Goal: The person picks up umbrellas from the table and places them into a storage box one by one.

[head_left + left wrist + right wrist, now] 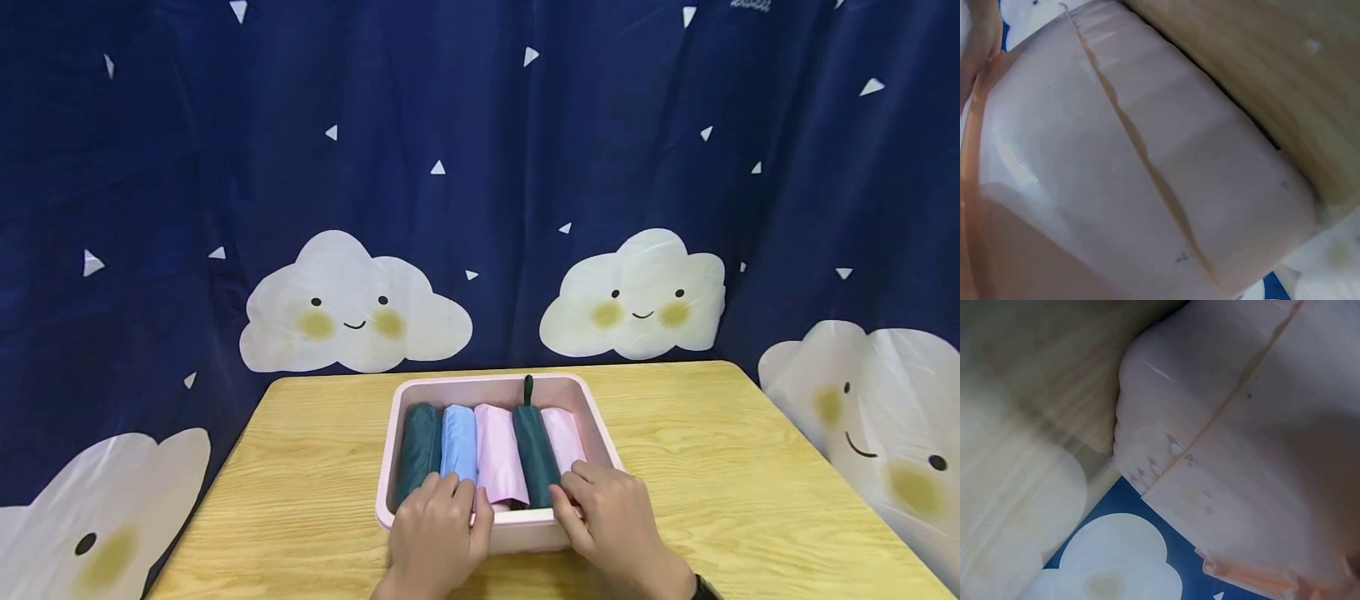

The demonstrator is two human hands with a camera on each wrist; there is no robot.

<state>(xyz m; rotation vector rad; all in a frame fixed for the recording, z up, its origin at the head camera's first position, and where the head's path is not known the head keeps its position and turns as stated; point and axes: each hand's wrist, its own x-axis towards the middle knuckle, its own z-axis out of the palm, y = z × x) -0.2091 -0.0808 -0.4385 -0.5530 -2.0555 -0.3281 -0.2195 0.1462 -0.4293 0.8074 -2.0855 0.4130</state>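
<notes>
A pale pink plastic bin (521,518) stands on the table in the head view. Folded umbrellas lie side by side in it: dark green (421,446), light blue (459,437), pink (498,454), another dark green (536,454) with a wrist loop, and a second pink (562,435) at the right. My left hand (435,529) grips the near rim left of the middle, fingers curled over it. Near the right front corner, my right hand (618,517) holds the same rim. Both wrist views show the outer bin wall (1054,137) (1260,456) up close; the gripping fingertips are partly hidden.
The light wooden table (315,467) extends to both sides of the bin. Behind it hangs a dark blue curtain (495,108) with white triangles and smiling clouds (352,325). The curtain also borders the table at the left and right.
</notes>
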